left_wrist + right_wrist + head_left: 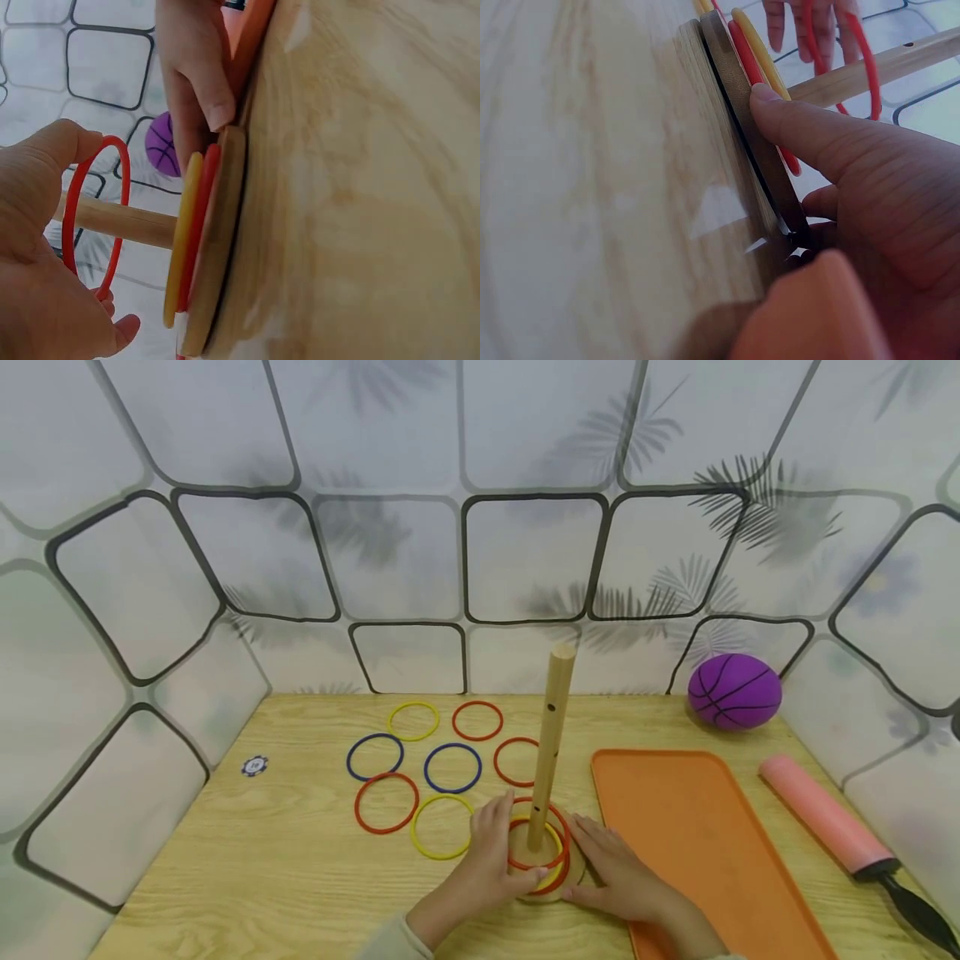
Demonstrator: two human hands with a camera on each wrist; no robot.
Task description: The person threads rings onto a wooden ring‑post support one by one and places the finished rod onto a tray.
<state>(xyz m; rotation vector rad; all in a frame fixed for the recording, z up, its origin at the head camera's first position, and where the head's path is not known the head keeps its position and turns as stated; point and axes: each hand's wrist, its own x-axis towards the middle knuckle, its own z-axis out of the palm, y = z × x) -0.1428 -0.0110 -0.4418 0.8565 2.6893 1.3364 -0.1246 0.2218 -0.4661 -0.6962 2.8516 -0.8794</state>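
Observation:
A wooden post [553, 735] stands upright on a round wooden base [216, 255] near the table's front. Around the post, raised above the base, is a red ring [69, 225] that my left hand [487, 856] pinches between thumb and fingers. Beneath it, a yellow ring [184, 232] lies over another red ring [201, 225], both resting on the base around the post. My right hand [622, 881] holds the base at its right edge, the thumb on the near rim and the fingers farther round.
Several loose rings lie left of the post, among them a blue ring [426, 768] and a red ring [356, 806]. An orange tray [690, 827] is at right, with a purple ball [735, 692] behind it and a pink pump [825, 814] beside it. A chip [255, 766] lies far left.

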